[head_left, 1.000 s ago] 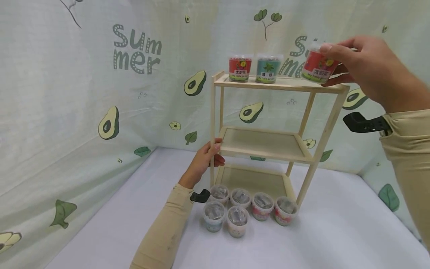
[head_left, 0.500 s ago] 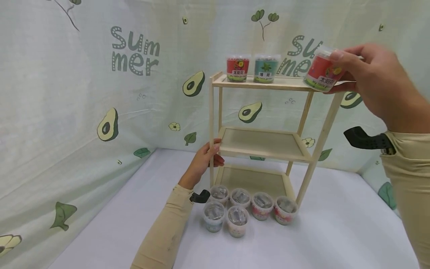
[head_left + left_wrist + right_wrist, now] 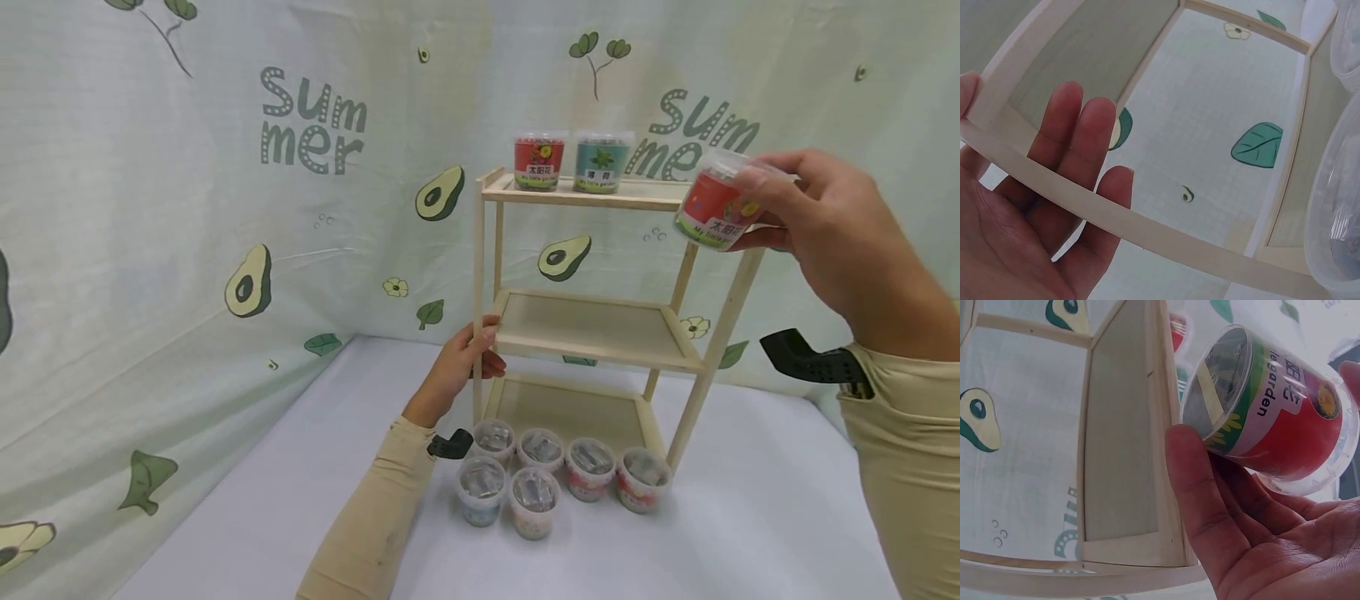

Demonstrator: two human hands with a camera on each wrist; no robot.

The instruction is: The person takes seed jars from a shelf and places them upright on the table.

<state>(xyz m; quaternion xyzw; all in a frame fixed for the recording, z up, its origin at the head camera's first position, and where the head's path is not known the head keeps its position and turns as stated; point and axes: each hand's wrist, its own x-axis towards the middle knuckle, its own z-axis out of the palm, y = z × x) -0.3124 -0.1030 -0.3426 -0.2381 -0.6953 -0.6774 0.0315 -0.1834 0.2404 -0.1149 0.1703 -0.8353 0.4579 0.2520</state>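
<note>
My right hand [image 3: 840, 225] grips a clear plastic cup with a red label [image 3: 716, 204]. The cup hangs tilted in front of the top shelf's right end; in the right wrist view, its base [image 3: 1219, 384] faces the shelf's underside. Low on the left side of the wooden shelf rack [image 3: 600, 354], my left hand [image 3: 457, 358] holds the front post beside the middle shelf. Fingers [image 3: 1088, 137] pass behind that post in the left wrist view. Another red-labelled cup [image 3: 537, 162] and a teal-labelled cup [image 3: 600, 164] stand upright on the top shelf.
Several lidded cups [image 3: 534, 500] with grey packets under their lids stand on the white table [image 3: 720, 542], close to the bottom shelf's front edge [image 3: 566, 408]. A pale cloth [image 3: 360, 250] printed with avocados hangs behind and to the left.
My right hand has brought the red-labelled cup down from the top shelf's right end to in front of its edge, tilting it more. The left hand keeps its hold on the post.
</note>
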